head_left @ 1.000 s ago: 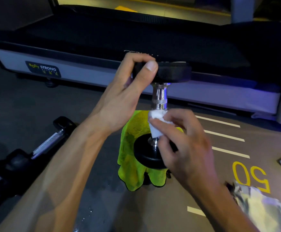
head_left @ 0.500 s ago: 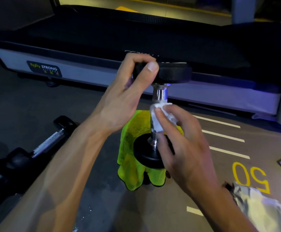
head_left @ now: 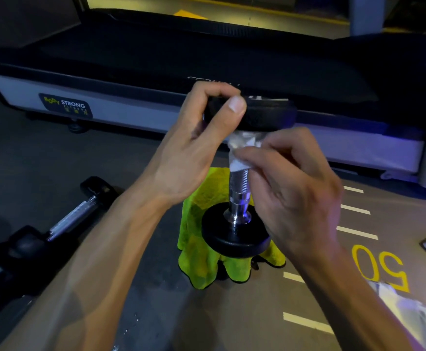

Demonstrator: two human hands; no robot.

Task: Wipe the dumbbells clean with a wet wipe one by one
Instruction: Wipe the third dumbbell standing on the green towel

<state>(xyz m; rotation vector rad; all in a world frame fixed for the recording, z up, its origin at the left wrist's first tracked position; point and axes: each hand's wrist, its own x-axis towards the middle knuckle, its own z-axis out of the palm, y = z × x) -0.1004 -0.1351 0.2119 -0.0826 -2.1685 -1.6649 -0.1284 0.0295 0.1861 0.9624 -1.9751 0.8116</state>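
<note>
A dumbbell [head_left: 239, 188] stands upright at the centre of the view, its lower black plate resting on a yellow-green cloth [head_left: 201, 254] on the floor [head_left: 257, 312]. The left hand [head_left: 189, 153] has its grip pressed onto the rim of the top plate at about 12 o'clock, thumb in front, fingers curled over. The right hand [head_left: 290, 188], coming in from 4 o'clock, pinches a white wet wipe [head_left: 239, 153] around the top of the chrome handle, just under the upper plate. More dumbbells [head_left: 62, 224] lie on the floor at 8 o'clock. A treadmill [head_left: 156, 59] spans the far side.
</note>
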